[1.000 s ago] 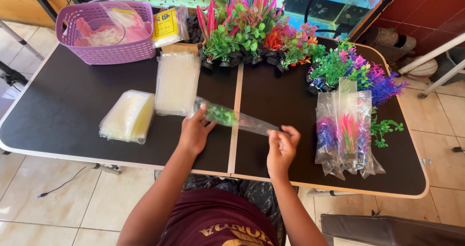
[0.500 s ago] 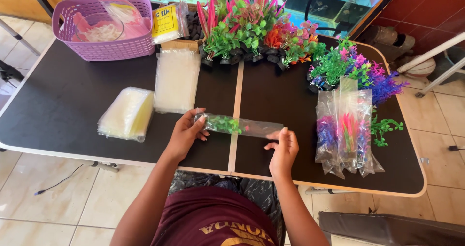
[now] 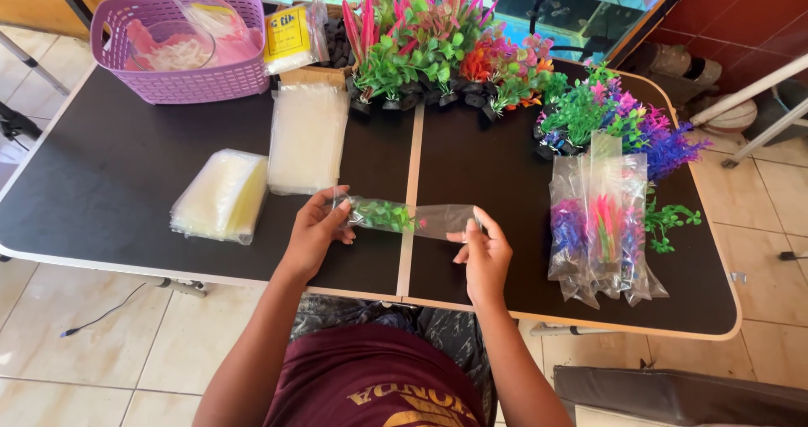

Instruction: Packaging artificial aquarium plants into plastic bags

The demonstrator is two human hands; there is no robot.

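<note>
Head view looking straight down on a black folding table [image 3: 126,183], with the person standing at the near edge. Both hands are on one long clear plastic sleeve [image 3: 412,218] lying flat across the table's centre seam, with a small green plastic plant [image 3: 387,217] tucked inside its left part. Left hand [image 3: 318,233] has its fingers pinched on the left end of the sleeve; right hand [image 3: 481,254] pinches the right end, fingers narrow and pressed on the plastic. So the bag sits between the two hands, close to the near edge.

Stuff around it: just left of the left hand is a stack of empty clear bags [image 3: 220,196], and farther back another flat pile of clear sleeves [image 3: 307,137]. Far left corner has a purple basket [image 3: 181,44] with plastic bits in it, and a yellow packet [image 3: 290,36] leaning beside it. Along the far edge there's a crowd of fake aquarium plants [image 3: 446,53] in pink, green and orange, then a purple and green bunch [image 3: 623,120] to the right. Right of the right hand lies a heap of already bagged plants [image 3: 602,225], near but not touching it. Nothing sits between the hands and the sleeve.
</note>
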